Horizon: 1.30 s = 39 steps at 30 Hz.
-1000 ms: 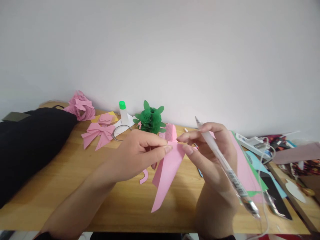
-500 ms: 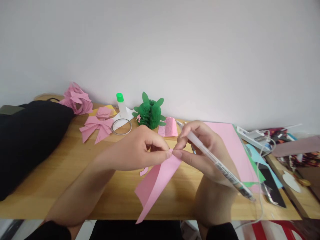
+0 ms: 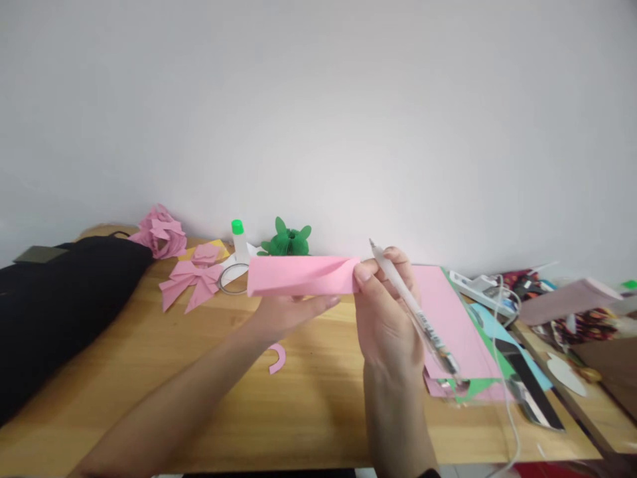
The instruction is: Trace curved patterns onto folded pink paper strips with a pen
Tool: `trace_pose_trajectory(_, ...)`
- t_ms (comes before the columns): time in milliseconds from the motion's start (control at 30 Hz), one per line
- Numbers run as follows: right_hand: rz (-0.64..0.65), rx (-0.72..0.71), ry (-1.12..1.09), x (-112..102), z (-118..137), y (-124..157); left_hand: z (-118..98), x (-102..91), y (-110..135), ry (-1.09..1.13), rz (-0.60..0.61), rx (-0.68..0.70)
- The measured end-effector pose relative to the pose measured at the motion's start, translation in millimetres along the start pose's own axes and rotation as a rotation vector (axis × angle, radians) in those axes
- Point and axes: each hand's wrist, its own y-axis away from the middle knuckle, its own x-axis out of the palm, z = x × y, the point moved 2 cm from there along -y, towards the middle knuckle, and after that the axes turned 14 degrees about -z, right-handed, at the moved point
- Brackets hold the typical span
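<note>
Our folded pink paper strip [image 3: 298, 275]
Right hand [image 3: 388, 318] grasps it and translucent plastic pen [image 3: 413, 302]; left hand [image 3: 283, 318], grip we can't tell.

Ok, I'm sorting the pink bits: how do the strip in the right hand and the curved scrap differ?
The strip is long and mostly straight-edged; the curved scrap is short and hook-shaped. The strip is held up in the right hand; the curved scrap lies on the desk. Both are pink.

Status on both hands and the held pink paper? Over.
Right hand holds pink paper by one end, plus pen. Left hand below, partly hidden, grip unclear. Pink paper aloft, hiding part of green figure.
</note>
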Motion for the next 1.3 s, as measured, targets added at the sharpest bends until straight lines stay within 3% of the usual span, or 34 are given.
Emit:
trace_pose_trajectory(167,-0.142,-0.272,-0.005,6.0,14.3,22.0,-14.1,20.9,28.3,0.447,0.254,0.081)
trace_pose_trajectory(300,-0.189,-0.481,0.007,3.8,26.5,39.1,-30.6,32.8,52.2,0.581,0.220,-0.021)
trace_pose_trajectory(433,-0.205,-0.649,0.036,5.0,32.4,47.6,-42.6,38.5,65.2,0.645,0.280,-0.092)
trace_pose_trajectory(733,-0.152,-0.607,-0.026,5.4,28.9,44.1,-49.5,34.2,65.9,0.731,0.285,-0.283)
trace_pose_trajectory(933,-0.194,-0.649,-0.035,6.7,34.5,44.2,-47.0,23.1,59.7,0.723,0.207,-0.248)
trace_pose_trajectory(1300,-0.250,-0.549,-0.018,-1.3,38.4,37.6,-38.6,10.4,46.6,0.714,0.102,-0.181)
